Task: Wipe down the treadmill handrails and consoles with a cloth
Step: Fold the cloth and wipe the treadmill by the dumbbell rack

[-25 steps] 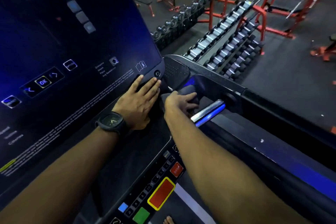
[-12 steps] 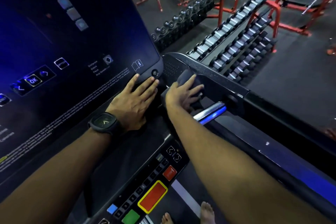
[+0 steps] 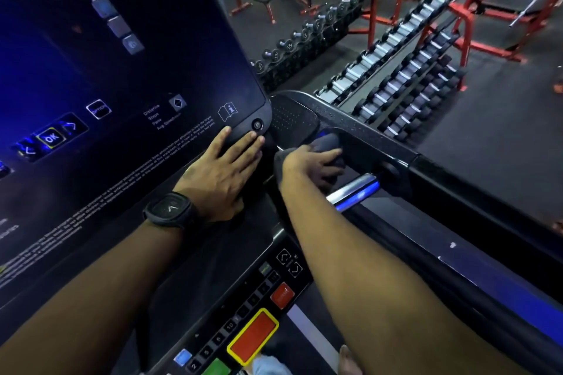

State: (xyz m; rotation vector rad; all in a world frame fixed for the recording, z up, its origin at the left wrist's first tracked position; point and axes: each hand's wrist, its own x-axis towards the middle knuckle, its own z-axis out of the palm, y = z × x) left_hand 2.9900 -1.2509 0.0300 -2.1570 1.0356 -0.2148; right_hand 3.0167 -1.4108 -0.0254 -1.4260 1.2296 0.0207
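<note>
My right hand (image 3: 307, 166) grips a dark grey cloth (image 3: 329, 141) and presses it into the recess at the right end of the treadmill console, just above the silver grip bar (image 3: 355, 189). Part of the cloth bunches out by my wrist. My left hand (image 3: 222, 173), with a black watch on its wrist, lies flat with straight fingers on the lower right corner of the console screen (image 3: 122, 70). The black right handrail (image 3: 457, 192) runs back toward me from the recess.
A perforated black tray (image 3: 292, 122) sits beside the screen corner. A button panel (image 3: 253, 332) with red, green and blue keys lies below my arms. Dumbbell racks (image 3: 405, 64) and red frames stand on the gym floor beyond the treadmill.
My right hand pushed the cloth forward over the recess, then drew back slightly with its fingers curling again. My left hand stayed flat on the screen corner.
</note>
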